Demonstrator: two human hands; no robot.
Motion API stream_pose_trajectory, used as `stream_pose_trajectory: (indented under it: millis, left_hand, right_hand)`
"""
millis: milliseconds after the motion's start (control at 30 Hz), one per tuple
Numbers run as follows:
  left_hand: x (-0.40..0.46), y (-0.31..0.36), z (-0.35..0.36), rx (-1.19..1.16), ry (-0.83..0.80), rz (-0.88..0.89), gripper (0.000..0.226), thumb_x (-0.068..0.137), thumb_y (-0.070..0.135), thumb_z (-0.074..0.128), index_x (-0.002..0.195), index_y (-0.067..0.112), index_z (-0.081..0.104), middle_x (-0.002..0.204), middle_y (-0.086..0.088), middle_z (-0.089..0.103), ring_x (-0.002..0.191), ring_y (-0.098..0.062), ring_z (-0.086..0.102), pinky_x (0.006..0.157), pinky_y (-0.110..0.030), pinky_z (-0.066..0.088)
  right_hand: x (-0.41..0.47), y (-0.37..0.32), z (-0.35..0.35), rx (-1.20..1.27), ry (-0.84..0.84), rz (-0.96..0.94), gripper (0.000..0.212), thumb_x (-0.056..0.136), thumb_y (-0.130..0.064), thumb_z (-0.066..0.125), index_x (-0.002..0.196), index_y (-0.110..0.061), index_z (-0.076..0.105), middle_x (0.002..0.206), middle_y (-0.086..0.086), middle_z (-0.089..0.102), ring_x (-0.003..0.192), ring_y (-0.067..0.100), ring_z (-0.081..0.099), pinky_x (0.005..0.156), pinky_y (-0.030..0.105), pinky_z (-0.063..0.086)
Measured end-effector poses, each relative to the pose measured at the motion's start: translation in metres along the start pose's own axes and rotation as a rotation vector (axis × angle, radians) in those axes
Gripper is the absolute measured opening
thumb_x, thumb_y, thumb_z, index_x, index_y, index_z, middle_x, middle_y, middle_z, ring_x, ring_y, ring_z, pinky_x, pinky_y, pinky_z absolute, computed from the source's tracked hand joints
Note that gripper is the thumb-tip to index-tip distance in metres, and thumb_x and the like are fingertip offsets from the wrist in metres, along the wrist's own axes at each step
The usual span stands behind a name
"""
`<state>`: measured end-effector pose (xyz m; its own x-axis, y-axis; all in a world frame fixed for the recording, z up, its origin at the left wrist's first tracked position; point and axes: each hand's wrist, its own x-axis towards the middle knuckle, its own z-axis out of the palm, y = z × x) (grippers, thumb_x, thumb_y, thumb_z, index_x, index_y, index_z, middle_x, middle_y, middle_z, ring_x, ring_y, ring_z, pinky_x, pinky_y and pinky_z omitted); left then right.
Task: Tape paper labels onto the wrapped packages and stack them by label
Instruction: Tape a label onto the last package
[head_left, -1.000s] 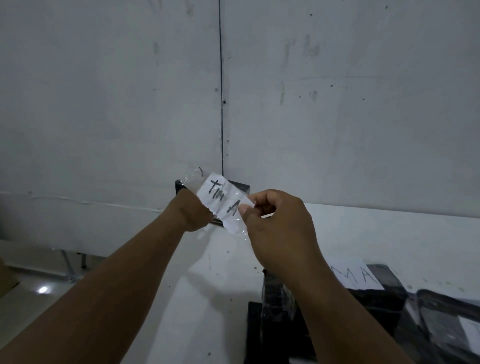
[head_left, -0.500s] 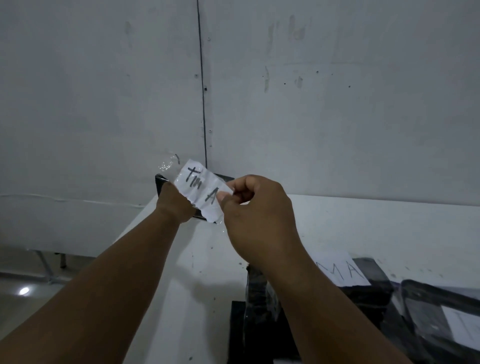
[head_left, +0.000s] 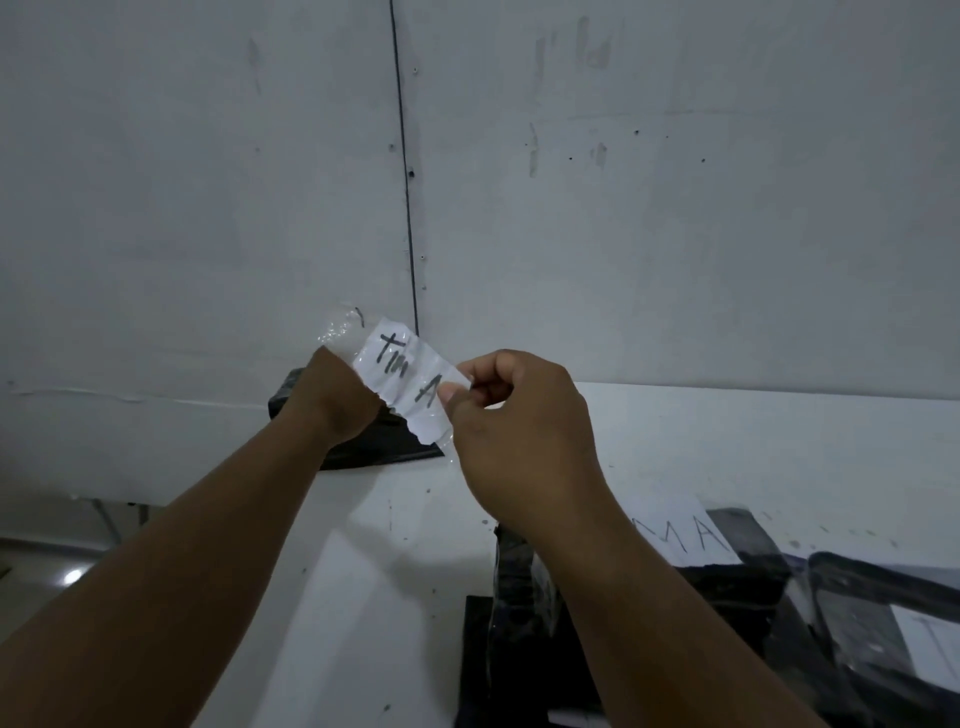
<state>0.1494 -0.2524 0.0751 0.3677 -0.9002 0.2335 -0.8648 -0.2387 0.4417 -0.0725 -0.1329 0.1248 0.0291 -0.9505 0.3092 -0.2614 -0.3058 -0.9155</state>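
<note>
While both hands pinch it, left hand (head_left: 332, 400) and right hand (head_left: 514, 421), the torn white paper label (head_left: 408, 387) reads "tim A" under glossy clear tape (head_left: 340, 332).

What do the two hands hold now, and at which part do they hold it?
Both hold one paper label with clear tape on it. The left hand grips its left end; the right hand pinches its right edge.
</note>
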Motion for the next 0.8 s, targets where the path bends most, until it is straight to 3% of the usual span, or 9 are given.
stream_pose_trajectory:
  millis: [33, 100, 167, 200, 367, 567, 667, 800]
  left_hand:
    - [-0.009, 0.0, -0.006, 0.099, -0.002, 0.051, 0.033, 0.085, 0.023, 0.076, 0.106, 0.0, 0.066, 0.096, -0.019, 0.065, 0.089, -0.036, 0.064, 0.053, -0.031, 0.035]
    - [-0.032, -0.004, -0.021, 0.208, 0.081, 0.351, 0.015, 0.081, 0.023, 0.082, 0.078, 0.012, 0.072, 0.077, -0.012, 0.064, 0.078, -0.035, 0.067, 0.056, -0.029, 0.035]
    - [-0.065, -0.009, -0.037, 0.247, 0.106, 0.612, 0.013, 0.072, 0.022, 0.09, 0.08, 0.023, 0.079, 0.076, -0.002, 0.071, 0.071, -0.029, 0.07, 0.06, -0.03, 0.039]
    - [-0.076, -0.017, -0.042, 0.24, 0.083, 0.648, 0.017, 0.073, 0.024, 0.089, 0.087, 0.029, 0.08, 0.081, 0.004, 0.073, 0.074, -0.024, 0.07, 0.062, -0.032, 0.043]
    - [-0.129, -0.041, -0.071, 0.205, 0.079, 0.629, 0.018, 0.078, 0.03, 0.086, 0.095, 0.033, 0.08, 0.086, 0.012, 0.071, 0.082, -0.018, 0.067, 0.069, -0.035, 0.047]
    - [-0.17, -0.052, -0.094, 0.089, -0.049, 0.589, 0.021, 0.077, 0.046, 0.083, 0.097, 0.042, 0.079, 0.088, 0.021, 0.066, 0.075, 0.004, 0.057, 0.067, -0.016, 0.04]
    - [-0.192, -0.061, -0.086, 0.053, -0.088, 0.564, 0.025, 0.079, 0.053, 0.079, 0.103, 0.048, 0.076, 0.09, 0.024, 0.061, 0.085, 0.004, 0.054, 0.074, -0.028, 0.048]
    - [-0.211, -0.078, -0.079, -0.022, 0.004, 0.497, 0.04, 0.073, 0.06, 0.078, 0.111, 0.048, 0.074, 0.107, 0.026, 0.057, 0.104, 0.003, 0.047, 0.09, -0.03, 0.043]
  right_hand:
    - [-0.001, 0.0, -0.002, -0.002, 0.003, 0.0, 0.003, 0.094, -0.03, 0.073, 0.093, -0.029, 0.07, 0.078, -0.015, 0.068, 0.079, -0.015, 0.06, 0.056, 0.0, 0.042]
    - [-0.004, -0.001, -0.006, -0.004, 0.007, -0.007, 0.004, 0.094, -0.03, 0.073, 0.096, -0.028, 0.071, 0.079, -0.014, 0.067, 0.077, -0.017, 0.058, 0.057, -0.002, 0.04]
    - [-0.008, -0.002, -0.01, 0.001, 0.011, -0.01, 0.006, 0.094, -0.03, 0.074, 0.098, -0.028, 0.071, 0.079, -0.014, 0.067, 0.074, -0.02, 0.057, 0.057, -0.003, 0.038]
    - [-0.011, -0.003, -0.011, 0.006, 0.012, -0.01, 0.006, 0.093, -0.03, 0.074, 0.098, -0.028, 0.071, 0.079, -0.014, 0.067, 0.073, -0.02, 0.057, 0.057, -0.004, 0.038]
    - [-0.027, -0.009, -0.005, 0.018, -0.009, 0.003, 0.005, 0.093, -0.033, 0.074, 0.092, -0.029, 0.071, 0.076, -0.013, 0.069, 0.069, -0.009, 0.063, 0.054, 0.003, 0.042]
    - [-0.047, -0.019, 0.014, 0.018, -0.055, -0.015, 0.005, 0.093, -0.034, 0.073, 0.09, -0.03, 0.071, 0.076, -0.013, 0.07, 0.068, 0.0, 0.067, 0.055, 0.004, 0.043]
    - [-0.054, -0.021, 0.018, 0.042, -0.071, -0.016, 0.009, 0.092, -0.033, 0.074, 0.085, -0.032, 0.068, 0.076, -0.012, 0.071, 0.069, 0.002, 0.069, 0.055, 0.003, 0.043]
    - [-0.06, -0.021, 0.024, 0.054, -0.069, 0.006, 0.009, 0.09, -0.035, 0.077, 0.094, -0.033, 0.069, 0.075, -0.009, 0.072, 0.068, 0.003, 0.07, 0.052, 0.003, 0.042]
